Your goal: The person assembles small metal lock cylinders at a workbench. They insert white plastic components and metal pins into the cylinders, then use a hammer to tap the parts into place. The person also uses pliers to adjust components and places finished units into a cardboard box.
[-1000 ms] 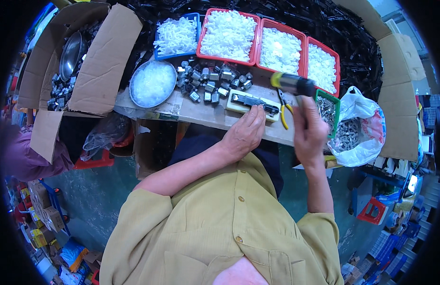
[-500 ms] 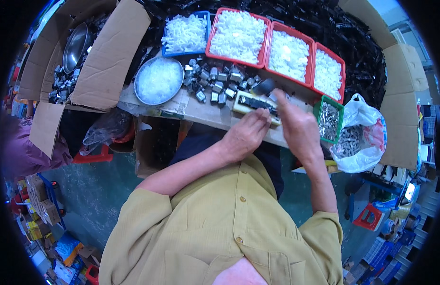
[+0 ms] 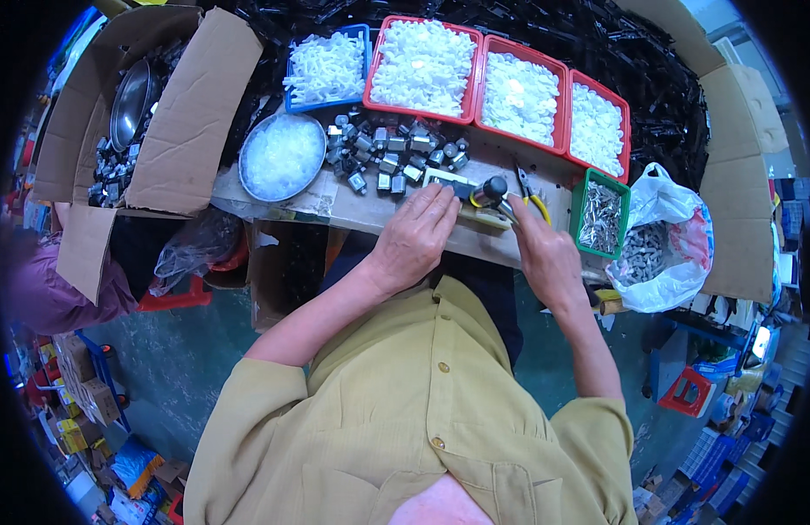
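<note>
The left hand is lying flat, fingers together, pressing down on a small black-and-cream block at the workbench edge. The right hand is gripping a black-handled tool (its tip hidden) over that block, beside yellow-handled pliers.

A short-sleeved mustard-yellow buttoned shirt with chest pockets, bare forearms, left hand and right hand ungloved.
</note>
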{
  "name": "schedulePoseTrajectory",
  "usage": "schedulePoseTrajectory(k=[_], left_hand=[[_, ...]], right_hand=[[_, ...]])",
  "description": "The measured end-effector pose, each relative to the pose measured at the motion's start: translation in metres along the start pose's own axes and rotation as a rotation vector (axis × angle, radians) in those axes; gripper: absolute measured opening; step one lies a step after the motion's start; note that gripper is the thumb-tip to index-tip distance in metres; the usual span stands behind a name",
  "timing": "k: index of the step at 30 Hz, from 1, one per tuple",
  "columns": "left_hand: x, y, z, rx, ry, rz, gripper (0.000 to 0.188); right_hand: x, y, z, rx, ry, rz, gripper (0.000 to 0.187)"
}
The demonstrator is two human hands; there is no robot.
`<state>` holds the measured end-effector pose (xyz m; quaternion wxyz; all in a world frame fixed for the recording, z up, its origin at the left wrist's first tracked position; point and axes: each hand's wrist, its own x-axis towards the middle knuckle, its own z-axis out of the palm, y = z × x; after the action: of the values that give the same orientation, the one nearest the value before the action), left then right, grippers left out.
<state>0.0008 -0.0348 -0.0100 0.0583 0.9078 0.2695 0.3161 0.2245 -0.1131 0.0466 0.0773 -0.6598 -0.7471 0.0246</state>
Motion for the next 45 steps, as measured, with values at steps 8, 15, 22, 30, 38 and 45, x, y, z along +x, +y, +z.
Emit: schedulePoseTrajectory(k=[8, 15, 22, 30, 38, 45], left_hand=[[0.015, 0.003, 0.003, 0.012, -0.029, 0.018, 0.031], [0.037, 0.003, 0.009, -0.034, -0.104, -0.006, 0.034], [0.058, -0.002, 0.005, -0.179, -0.203, -0.066, 0.033], [0.058, -0.016, -0.013, -0.836, 0.043, -0.462, 0.031], [0.057, -0.006, -0.035, -1.105, -0.142, -0.686, 0.021], [0.044, -0.009, -0.027, -0.746, -0.147, -0.501, 0.027]], right_hand=[[-0.011, 0.012, 0.007, 0.073, -0.017, -0.022, 0.042], [0.027, 0.086, -0.036, 0.267, 0.354, 0.181, 0.021], [0.06, 0.193, -0.018, -0.069, 0.32, 0.249, 0.019], [0.029, 0.083, -0.022, 0.155, 0.234, 0.062, 0.02], [0.011, 0.037, 0.012, 0.158, 0.026, 0.057, 0.028], [0.026, 0.033, 0.015, 0.0, 0.012, 0.193, 0.017]])
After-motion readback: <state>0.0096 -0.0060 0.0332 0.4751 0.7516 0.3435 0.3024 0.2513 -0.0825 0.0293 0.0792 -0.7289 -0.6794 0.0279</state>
